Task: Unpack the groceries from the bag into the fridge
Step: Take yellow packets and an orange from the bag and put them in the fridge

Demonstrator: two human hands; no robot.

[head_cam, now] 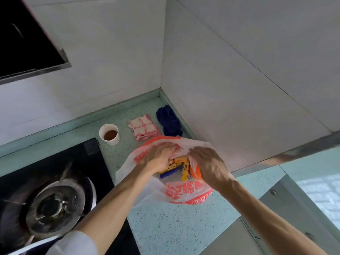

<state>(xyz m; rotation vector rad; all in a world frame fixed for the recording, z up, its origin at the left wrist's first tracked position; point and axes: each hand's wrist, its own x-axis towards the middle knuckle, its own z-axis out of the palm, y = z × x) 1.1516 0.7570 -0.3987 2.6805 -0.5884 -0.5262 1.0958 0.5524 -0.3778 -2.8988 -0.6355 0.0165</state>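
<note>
A white plastic bag (184,192) with red-orange print lies on the pale green speckled counter (174,227). Its mouth is spread, and inside I see several yellow and orange wrapped snack packs (181,167) and a blue one (168,174). My left hand (158,158) is at the bag's left rim, fingers curled on the plastic and reaching among the packs. My right hand (209,166) grips the bag's right rim and pulls it aside. No fridge is in view.
A black gas hob (55,190) with a metal burner fills the lower left. Behind the bag stand a white paper cup (109,134) with brown liquid, a folded pink-checked cloth (143,127) and a dark blue cloth (169,123). White walls form a corner; a range hood (27,43) hangs upper left.
</note>
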